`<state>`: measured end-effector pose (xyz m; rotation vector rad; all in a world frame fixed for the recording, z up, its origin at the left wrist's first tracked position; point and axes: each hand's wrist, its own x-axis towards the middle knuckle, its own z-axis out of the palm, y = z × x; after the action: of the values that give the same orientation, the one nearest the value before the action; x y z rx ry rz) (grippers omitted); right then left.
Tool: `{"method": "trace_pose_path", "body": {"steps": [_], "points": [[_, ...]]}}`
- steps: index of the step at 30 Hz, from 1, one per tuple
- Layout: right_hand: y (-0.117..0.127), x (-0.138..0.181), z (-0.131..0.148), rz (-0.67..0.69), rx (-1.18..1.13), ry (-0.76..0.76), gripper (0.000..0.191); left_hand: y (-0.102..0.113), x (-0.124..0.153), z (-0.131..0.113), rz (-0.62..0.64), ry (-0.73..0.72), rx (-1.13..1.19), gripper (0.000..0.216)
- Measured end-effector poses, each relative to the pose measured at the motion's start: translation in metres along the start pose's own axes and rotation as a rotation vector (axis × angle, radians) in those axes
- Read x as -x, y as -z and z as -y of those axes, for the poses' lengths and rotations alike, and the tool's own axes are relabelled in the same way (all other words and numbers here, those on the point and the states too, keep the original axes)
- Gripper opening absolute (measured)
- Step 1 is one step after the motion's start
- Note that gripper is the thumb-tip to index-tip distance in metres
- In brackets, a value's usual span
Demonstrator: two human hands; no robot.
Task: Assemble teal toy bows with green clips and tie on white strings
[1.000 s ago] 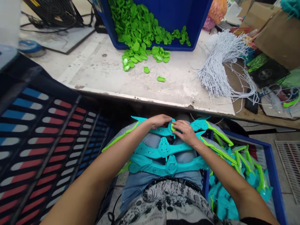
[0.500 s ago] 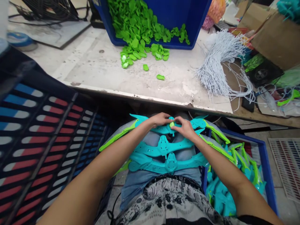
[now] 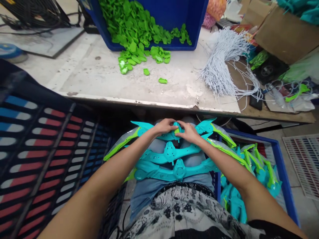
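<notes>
Three teal bow-shaped plastic pieces with lime-green tips lie across my lap. At the centre of the farthest teal piece (image 3: 204,126), a small lime-green plastic part (image 3: 176,129) sits between my fingertips. My left hand (image 3: 164,127) is closed on the middle of that teal piece from the left. From the right, my right hand (image 3: 188,132) pinches the green part, its thumb and forefinger against it. The middle teal piece (image 3: 159,157) and the nearest teal piece (image 3: 159,172) lie below, untouched by my fingers. My fingers partly hide the centre of the far piece.
A blue bin (image 3: 199,30) of small green parts (image 3: 134,23) lies tipped on the worktable (image 3: 99,79), some spilled in front. White strings (image 3: 221,66) lie at right. A slatted crate (image 3: 47,149) stands left; a blue crate (image 3: 284,172) of teal-and-green pieces stands right.
The view has shifted slightly to the right. Both hands stay at the centre of the far teal piece, and my right fingers have closed further around the green part.
</notes>
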<state>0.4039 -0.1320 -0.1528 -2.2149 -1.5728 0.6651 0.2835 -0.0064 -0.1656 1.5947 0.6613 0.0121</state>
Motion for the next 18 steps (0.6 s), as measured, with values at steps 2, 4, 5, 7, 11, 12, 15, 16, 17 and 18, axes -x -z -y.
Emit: {"method": "trace_pose_path", "body": {"steps": [2,4,5,7,11,12,15,16,17,18], "points": [[0.000,0.009,0.001,-0.056,0.065,0.057,0.064,-0.001,0.004,-0.002,-0.006,0.031,-0.015,0.043],[0.002,0.027,0.003,-0.145,0.166,0.143,0.056,-0.002,0.008,-0.004,-0.028,0.083,-0.032,0.044],[0.002,0.041,0.004,-0.171,0.222,0.184,0.049,-0.003,0.011,-0.005,-0.048,0.110,-0.041,0.044],[-0.002,0.072,0.006,-0.129,0.325,0.234,0.035,-0.004,0.013,-0.004,-0.101,0.131,-0.078,0.047],[-0.018,0.125,0.010,0.044,0.390,0.237,0.034,-0.003,0.009,0.001,-0.174,0.006,-0.262,0.058],[-0.018,0.132,0.009,0.041,0.359,0.253,0.032,-0.003,0.008,0.002,-0.174,-0.028,-0.323,0.060],[0.009,0.131,-0.008,-0.141,0.211,0.259,0.027,-0.005,0.009,0.004,-0.211,-0.083,-0.502,0.059],[0.028,0.125,-0.019,-0.269,0.177,0.195,0.027,-0.007,0.011,0.004,-0.257,-0.110,-0.553,0.057],[0.051,0.118,-0.032,-0.418,0.160,0.086,0.029,-0.010,0.015,0.004,-0.323,-0.155,-0.598,0.056],[0.077,0.108,-0.048,-0.570,0.168,-0.068,0.032,-0.014,0.020,0.002,-0.401,-0.217,-0.637,0.054]]}}
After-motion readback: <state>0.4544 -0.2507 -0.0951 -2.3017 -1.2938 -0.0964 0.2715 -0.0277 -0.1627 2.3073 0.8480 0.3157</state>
